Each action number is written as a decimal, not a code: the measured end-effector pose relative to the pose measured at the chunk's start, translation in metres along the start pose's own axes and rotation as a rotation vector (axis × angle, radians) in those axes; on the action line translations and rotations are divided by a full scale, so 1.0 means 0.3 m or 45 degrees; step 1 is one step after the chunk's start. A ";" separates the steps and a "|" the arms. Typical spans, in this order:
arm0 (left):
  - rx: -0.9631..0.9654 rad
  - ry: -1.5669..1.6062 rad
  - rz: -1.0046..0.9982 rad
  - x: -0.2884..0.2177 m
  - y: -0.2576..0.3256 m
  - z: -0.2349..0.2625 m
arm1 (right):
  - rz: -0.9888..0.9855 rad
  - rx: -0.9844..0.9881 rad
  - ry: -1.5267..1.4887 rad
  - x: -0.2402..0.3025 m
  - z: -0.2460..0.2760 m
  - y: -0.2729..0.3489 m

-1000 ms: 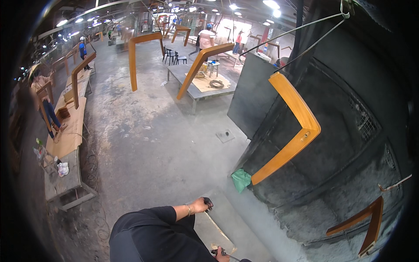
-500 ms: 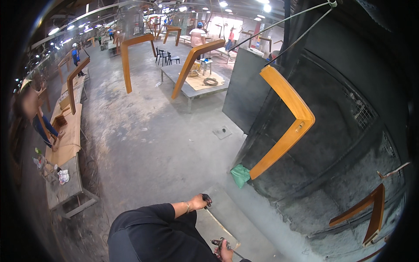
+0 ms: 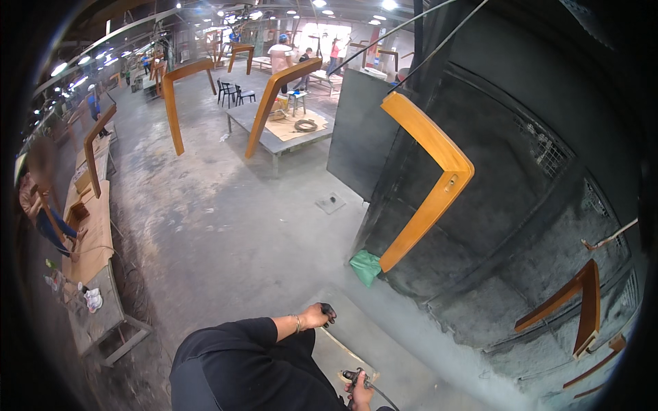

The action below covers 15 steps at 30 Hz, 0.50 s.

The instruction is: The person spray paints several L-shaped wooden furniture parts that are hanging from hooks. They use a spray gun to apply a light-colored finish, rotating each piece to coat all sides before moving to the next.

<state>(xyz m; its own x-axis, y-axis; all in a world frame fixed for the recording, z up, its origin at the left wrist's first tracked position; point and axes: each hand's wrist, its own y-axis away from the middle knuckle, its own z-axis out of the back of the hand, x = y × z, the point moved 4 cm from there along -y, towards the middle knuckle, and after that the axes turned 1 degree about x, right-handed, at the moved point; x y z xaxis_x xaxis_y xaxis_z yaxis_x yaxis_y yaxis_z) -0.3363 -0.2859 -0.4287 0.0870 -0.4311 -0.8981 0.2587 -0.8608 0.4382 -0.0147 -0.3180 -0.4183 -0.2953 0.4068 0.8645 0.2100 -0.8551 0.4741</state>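
Note:
My right hand [image 3: 360, 394] is wrapped round a spray gun [image 3: 355, 377] low in the view; a thin dark hose [image 3: 384, 395] runs from it. My left hand [image 3: 314, 317] is stretched forward, with a bracelet at the wrist. Its fingers look curled and their ends are black; whether they hold anything is hidden. Ahead and to the right, apart from both hands, hangs an orange-brown L-shaped wooden frame piece [image 3: 439, 181]. Farther right hangs a darker bent wooden piece [image 3: 586, 308].
A dark booth wall [image 3: 507, 178] stands on the right, with a green bag [image 3: 365, 267] at its foot. More bent pieces [image 3: 277, 103] hang ahead. A low grey table [image 3: 281, 144] bears coiled hose. At left, a person [image 3: 51, 222] stands by a long bench [image 3: 103, 226].
The view has turned slightly right, so the hanging pieces and tables sit farther left. My right hand with the spray gun has moved a little right; my left hand has hardly moved.

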 end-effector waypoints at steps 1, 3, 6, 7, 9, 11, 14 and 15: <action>0.009 0.002 -0.013 0.006 -0.010 -0.004 | -0.044 0.001 0.039 -0.014 0.008 0.003; 0.029 0.015 -0.034 0.011 -0.024 -0.011 | -0.133 0.004 0.116 -0.045 0.033 0.006; 0.054 0.031 -0.014 0.002 -0.023 -0.026 | -0.301 -0.107 0.293 -0.108 0.057 0.010; 0.055 0.018 0.016 -0.005 -0.020 -0.033 | -0.312 -0.105 0.291 -0.123 0.059 0.010; 0.066 -0.038 0.046 -0.024 -0.011 -0.040 | -0.337 -0.101 0.279 -0.153 0.056 0.013; 0.079 -0.139 0.026 -0.042 -0.004 -0.049 | -0.473 -0.111 0.349 -0.183 0.058 0.021; 0.097 -0.112 0.042 -0.043 -0.015 -0.062 | -0.439 -0.105 0.223 -0.198 0.048 0.031; 0.117 -0.087 0.047 -0.038 -0.021 -0.067 | -0.386 -0.101 0.143 -0.197 0.043 0.032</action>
<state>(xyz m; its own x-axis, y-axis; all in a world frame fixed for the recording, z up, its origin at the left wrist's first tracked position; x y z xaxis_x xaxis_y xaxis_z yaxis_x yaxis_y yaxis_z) -0.3197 -0.2701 -0.4221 0.0282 -0.4779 -0.8779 0.1671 -0.8637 0.4755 0.0168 -0.3460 -0.4627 -0.4348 0.6122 0.6604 0.0254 -0.7248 0.6885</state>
